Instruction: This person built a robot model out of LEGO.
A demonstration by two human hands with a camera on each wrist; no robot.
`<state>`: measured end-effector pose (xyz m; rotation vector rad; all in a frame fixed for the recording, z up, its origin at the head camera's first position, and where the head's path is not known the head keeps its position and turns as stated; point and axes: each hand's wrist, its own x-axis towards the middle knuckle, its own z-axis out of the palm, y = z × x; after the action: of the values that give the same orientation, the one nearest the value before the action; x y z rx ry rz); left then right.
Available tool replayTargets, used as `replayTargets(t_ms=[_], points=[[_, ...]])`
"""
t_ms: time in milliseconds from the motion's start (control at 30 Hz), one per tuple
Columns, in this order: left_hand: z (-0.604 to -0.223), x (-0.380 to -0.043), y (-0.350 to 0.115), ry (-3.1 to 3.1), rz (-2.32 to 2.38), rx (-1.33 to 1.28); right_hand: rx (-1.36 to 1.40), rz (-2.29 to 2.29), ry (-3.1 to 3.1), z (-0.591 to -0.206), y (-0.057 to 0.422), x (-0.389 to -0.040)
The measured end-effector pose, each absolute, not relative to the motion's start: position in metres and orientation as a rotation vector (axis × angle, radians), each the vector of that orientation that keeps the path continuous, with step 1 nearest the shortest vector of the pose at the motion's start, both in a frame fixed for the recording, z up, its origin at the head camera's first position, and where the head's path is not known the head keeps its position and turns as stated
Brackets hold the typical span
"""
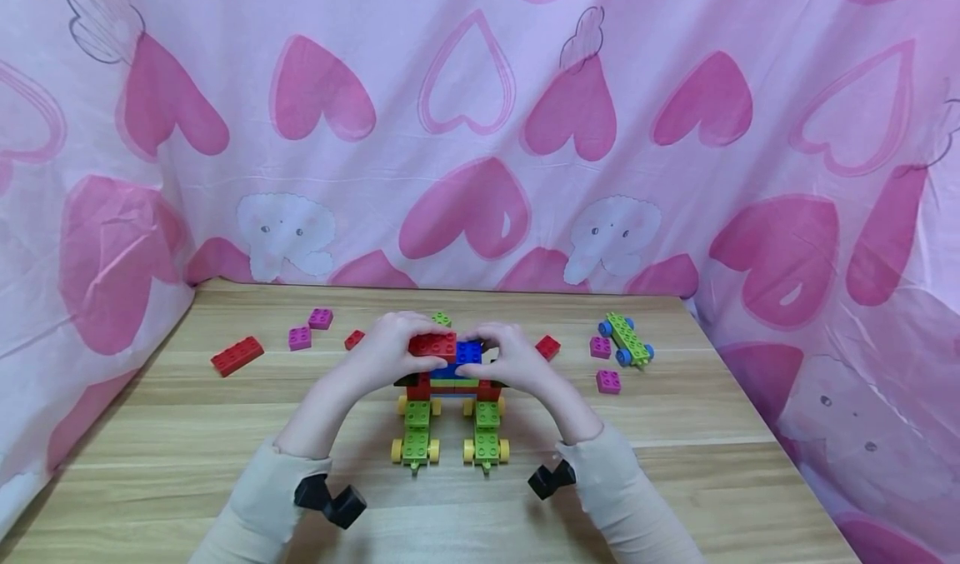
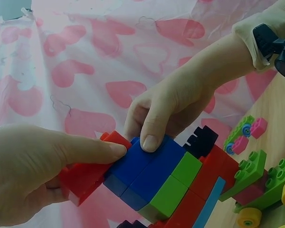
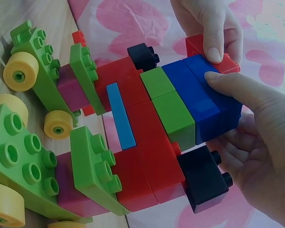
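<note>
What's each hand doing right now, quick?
Left hand: closed, pinching the red brick.
Right hand: closed, gripping the blue bricks.

Heart-print curtain (image 1: 468, 152) behind wooden table (image 1: 712, 464)

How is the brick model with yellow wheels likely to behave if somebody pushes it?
The brick model would probably roll, since yellow wheels carry its two green bases. It may tip, because blue bricks are stacked high above them. Its studded pieces look stiff, though hard pushing might separate them.
</note>
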<state>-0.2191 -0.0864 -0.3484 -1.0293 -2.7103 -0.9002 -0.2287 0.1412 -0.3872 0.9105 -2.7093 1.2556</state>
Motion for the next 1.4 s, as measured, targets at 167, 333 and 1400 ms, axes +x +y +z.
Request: replayTargets(t_ms=[167,333,1400], points=[[-0.350,-0.219,-0.086,-2.733,-0.909,-1.008,0.912,1.257,-2.700,-0.387,0.141,-0.228],[-0.353,-0.218,-0.085,-2.719,-0.896,-0.992,0.916,1.272,-2.691,-0.387,0.140,-0.228],[-0.359,-0.217,-0.087,-2.687,-0.989,-0.988,0.933,1.167,-2.472,-0.379,0.166,-0.221]])
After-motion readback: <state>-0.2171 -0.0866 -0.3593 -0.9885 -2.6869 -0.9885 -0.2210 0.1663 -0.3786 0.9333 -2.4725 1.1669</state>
